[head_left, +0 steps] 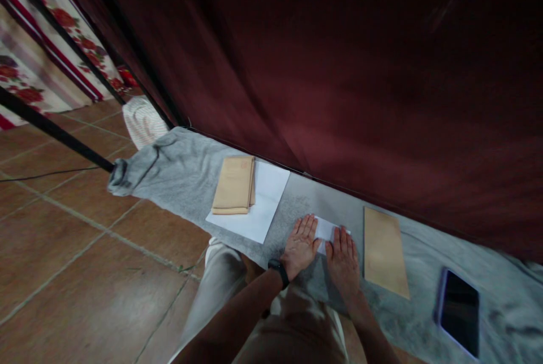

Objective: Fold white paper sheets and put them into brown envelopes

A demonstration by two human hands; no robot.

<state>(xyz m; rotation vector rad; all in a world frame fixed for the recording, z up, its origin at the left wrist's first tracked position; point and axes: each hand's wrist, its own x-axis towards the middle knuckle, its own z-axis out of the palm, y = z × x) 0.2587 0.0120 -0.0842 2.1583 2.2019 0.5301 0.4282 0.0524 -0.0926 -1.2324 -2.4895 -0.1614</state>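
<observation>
A small folded sheet of white paper (326, 229) lies on the grey cloth between my hands. My left hand (300, 244), with a black band on the wrist, rests flat over its left end, fingers stretched out. Over the right end my right hand (343, 261) lies flat too, its fingers extended. Both palms face down, and part of the paper is hidden under them. Just right of my right hand is a single brown envelope (385, 254). To the left, a stack of brown envelopes (232, 186) sits on larger white paper (268, 197).
A phone (459, 312) lies at the right on the grey cloth (178, 174) covering a narrow surface. A dark red curtain (339, 98) hangs along the back edge. Black poles (63, 137) and a striped cloth (143, 122) are at the left, above tiled floor (106, 290).
</observation>
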